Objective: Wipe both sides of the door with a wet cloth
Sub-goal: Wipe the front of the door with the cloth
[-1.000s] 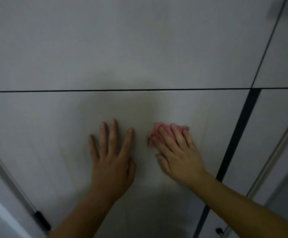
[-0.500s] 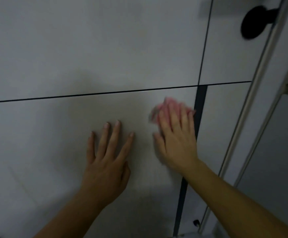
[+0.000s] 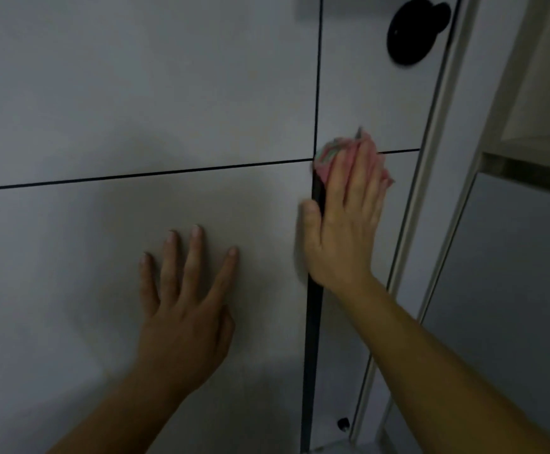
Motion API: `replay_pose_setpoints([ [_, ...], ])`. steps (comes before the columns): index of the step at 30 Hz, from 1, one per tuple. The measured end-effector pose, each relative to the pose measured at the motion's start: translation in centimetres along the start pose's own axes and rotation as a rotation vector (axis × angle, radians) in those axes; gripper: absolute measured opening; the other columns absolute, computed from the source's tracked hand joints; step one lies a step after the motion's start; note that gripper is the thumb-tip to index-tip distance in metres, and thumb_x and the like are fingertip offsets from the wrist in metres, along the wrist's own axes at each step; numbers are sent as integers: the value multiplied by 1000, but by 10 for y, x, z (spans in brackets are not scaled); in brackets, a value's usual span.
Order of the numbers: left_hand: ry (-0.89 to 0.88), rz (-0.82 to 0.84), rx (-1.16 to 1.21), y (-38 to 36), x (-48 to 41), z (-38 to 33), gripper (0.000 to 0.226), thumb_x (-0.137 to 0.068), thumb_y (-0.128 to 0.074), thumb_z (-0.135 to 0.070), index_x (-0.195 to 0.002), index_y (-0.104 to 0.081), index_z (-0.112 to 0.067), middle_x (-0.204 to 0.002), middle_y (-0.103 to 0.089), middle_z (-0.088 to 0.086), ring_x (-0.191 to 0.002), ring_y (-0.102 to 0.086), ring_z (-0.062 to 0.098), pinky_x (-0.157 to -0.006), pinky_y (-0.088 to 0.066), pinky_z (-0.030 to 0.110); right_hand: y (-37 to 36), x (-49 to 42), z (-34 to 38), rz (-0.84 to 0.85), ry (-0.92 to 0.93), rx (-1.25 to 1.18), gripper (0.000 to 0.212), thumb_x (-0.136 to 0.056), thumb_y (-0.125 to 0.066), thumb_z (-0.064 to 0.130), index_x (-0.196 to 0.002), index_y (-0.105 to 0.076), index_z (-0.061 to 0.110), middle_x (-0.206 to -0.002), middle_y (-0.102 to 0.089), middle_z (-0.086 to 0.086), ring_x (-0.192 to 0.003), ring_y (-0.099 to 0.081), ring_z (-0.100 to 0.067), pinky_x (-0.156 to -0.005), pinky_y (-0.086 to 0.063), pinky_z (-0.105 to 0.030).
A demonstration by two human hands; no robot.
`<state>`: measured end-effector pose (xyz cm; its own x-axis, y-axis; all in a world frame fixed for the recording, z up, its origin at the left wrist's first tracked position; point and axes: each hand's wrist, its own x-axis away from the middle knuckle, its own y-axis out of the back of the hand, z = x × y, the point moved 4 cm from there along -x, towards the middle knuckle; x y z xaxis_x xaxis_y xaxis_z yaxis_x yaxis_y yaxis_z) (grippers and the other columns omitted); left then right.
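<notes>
Right hand [image 3: 345, 221] presses the cloth [image 3: 327, 155] flat-fingered against the door [image 3: 136, 93]; left hand [image 3: 182, 309] spread, bracing. Even pressure across the groove [image 3: 311, 322] cleans best.

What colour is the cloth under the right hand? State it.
Pink cloth, with a greenish streak at its edge, seen in the head view.

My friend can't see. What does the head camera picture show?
A right hand presses a pink cloth against a grey door, below its black knob. The left hand rests flat on the door, fingers spread.
</notes>
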<state>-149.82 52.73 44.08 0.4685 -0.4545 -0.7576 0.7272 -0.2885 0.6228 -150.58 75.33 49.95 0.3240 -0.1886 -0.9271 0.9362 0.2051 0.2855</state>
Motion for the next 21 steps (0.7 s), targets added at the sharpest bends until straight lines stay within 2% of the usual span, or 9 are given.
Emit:
replay_pose_setpoints([
  [2,16,-1,0,-1,-1,-3,78,-83,-55,-36,-157,-38,-19,-167,-13,27,-154,-5,51,-117,-12,73,0,7,-5,-21,1,-15,70,-108,-25,46,-161,-1,8,-169,-4,-18,-156,-3,-44,-126,3,-56],
  [6,17,2,4,0,-2,-5,80,-81,-57,-37,-157,-38,-18,-167,-12,27,-154,-3,51,-117,-12,74,-5,72,-22,108,-3,12,74,-107,-22,50,-161,16,17,-170,14,-6,-157,6,-38,-127,7,-52],
  [8,19,11,8,0,-1,-5,79,-82,-55,-38,-157,-37,-18,-167,-11,27,-154,-1,51,-117,-12,74,-1,52,-32,92,-32,38,73,-107,-20,49,-161,12,11,-170,10,-14,-156,4,-41,-127,8,-52],
  [11,25,17,1,-1,-1,-5,79,-82,-52,-39,-157,-37,-19,-167,-11,26,-154,-1,50,-118,-12,73,15,-7,-38,-39,-110,40,72,-108,-17,45,-160,-6,-3,-167,-5,-29,-155,-4,-46,-127,4,-53],
  [13,20,15,-8,-2,-1,-5,79,-82,-51,-40,-156,-38,-19,-167,-12,26,-154,-2,50,-118,-12,73,16,-5,-41,-64,-113,44,72,-107,-19,44,-159,-8,-5,-166,-7,-31,-155,-5,-46,-127,1,-54],
  [17,10,5,5,-1,-1,-5,79,-82,-52,-40,-157,-38,-17,-167,-11,27,-153,-2,51,-118,-11,73,6,70,-49,63,-152,48,75,-105,-35,37,-159,-5,-6,-168,-1,-28,-157,2,-42,-125,-6,-63],
  [19,9,2,12,0,-1,-6,78,-84,-50,-41,-157,-38,-17,-167,-11,27,-153,-2,52,-118,-10,73,7,65,-51,58,-148,17,74,-104,-34,34,-159,-4,-6,-168,-1,-29,-156,2,-42,-125,-4,-61],
  [21,1,-3,20,1,-2,-6,76,-86,-48,-42,-157,-38,-16,-167,-10,28,-153,-1,51,-118,-10,73,11,34,-46,-17,-149,-4,70,-106,-30,33,-158,-5,-8,-167,-3,-31,-156,-1,-44,-127,1,-56],
])
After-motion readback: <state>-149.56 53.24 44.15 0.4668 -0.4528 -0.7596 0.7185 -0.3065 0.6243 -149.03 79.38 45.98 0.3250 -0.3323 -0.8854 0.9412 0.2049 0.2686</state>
